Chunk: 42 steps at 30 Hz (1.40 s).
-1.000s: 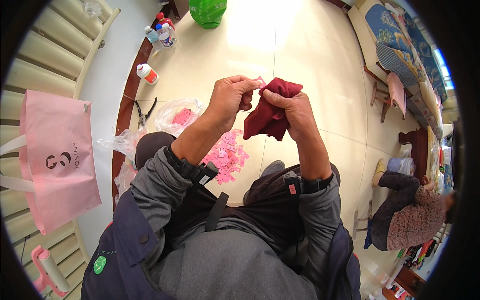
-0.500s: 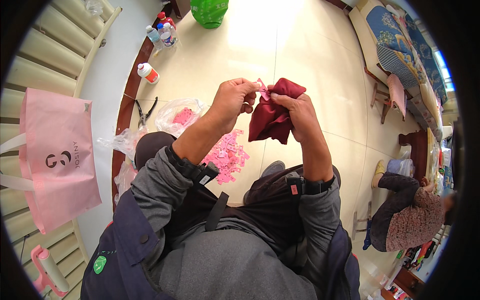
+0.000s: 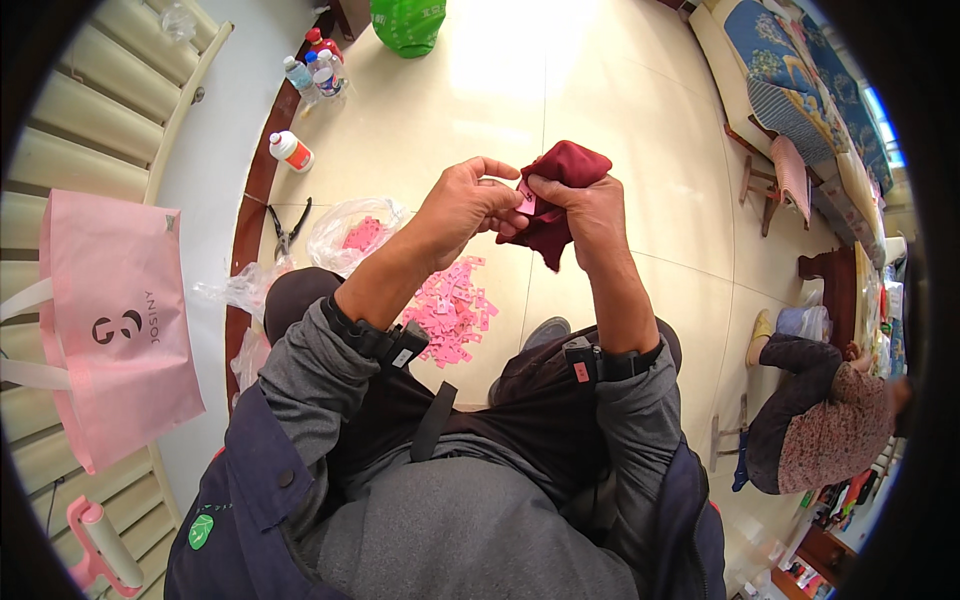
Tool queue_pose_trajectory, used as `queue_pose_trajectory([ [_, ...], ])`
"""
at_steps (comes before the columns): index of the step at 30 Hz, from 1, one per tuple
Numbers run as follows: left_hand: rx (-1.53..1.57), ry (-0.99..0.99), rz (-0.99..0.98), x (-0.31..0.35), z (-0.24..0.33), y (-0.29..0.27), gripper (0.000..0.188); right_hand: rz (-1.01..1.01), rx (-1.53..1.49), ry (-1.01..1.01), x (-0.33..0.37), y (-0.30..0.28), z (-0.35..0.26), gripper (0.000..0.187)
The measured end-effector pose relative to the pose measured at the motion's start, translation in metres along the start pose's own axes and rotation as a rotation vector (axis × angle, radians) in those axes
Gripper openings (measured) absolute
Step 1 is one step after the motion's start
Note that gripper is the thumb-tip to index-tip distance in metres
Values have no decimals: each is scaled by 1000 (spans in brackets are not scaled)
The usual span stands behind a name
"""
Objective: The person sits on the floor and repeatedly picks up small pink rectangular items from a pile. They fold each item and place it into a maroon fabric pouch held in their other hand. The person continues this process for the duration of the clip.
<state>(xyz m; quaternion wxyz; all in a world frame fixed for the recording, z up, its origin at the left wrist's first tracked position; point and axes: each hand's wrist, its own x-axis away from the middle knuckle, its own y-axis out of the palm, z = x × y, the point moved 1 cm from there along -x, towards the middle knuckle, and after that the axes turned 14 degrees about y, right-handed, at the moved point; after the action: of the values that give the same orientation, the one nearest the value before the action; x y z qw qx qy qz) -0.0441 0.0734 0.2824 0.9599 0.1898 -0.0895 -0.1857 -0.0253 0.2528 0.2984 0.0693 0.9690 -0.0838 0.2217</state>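
My right hand (image 3: 590,210) is closed on a folded maroon cloth (image 3: 570,163), its thumb pressed on the front. A small pink paper tag (image 3: 527,198) lies against the cloth's left side, by that thumb. Closed at the tag's left edge is my left hand (image 3: 475,203), with its index finger stretched over the top and the other fingers curled beneath. Part of the cloth is hidden behind my hands. On the floor below, to the left, a loose heap of similar pink tags (image 3: 455,310) is spread out.
A clear plastic bag (image 3: 325,235) with more pink tags lies left of the heap, near black-handled pliers (image 3: 288,230). Bottles (image 3: 291,151) stand along the wall. A pink shopping bag (image 3: 120,320) is at far left. Another person (image 3: 820,430) is at the right.
The pink tag has moved down along the cloth. My left hand's index finger has straightened over it, and the cloth has turned and bunched more in my right hand.
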Motion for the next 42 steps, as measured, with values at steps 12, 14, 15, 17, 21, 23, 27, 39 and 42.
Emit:
queue_pose_trajectory([
  [12,-175,68,-25,7,0,4,60,-95,109,72,3,5,0,9],
  [14,-153,63,-6,6,1,2,59,-78,111,90,3,5,2,9],
  [15,-150,58,7,5,2,1,58,-65,97,79,1,7,3,10],
  [17,-155,43,19,5,1,-1,57,-80,80,42,-1,11,5,10],
  [21,-154,1,-19,10,-2,-4,56,-142,128,15,-1,13,6,11],
  [23,-137,22,-11,14,-3,-5,56,-125,241,-3,0,13,6,11],
  [27,-182,23,14,19,-3,-14,53,-128,286,14,1,20,11,11],
  [39,-272,-157,13,55,-1,-75,49,-175,363,41,-5,44,25,20],
  [42,-328,-224,169,60,-10,-105,41,-94,479,-28,-13,37,25,24],
])
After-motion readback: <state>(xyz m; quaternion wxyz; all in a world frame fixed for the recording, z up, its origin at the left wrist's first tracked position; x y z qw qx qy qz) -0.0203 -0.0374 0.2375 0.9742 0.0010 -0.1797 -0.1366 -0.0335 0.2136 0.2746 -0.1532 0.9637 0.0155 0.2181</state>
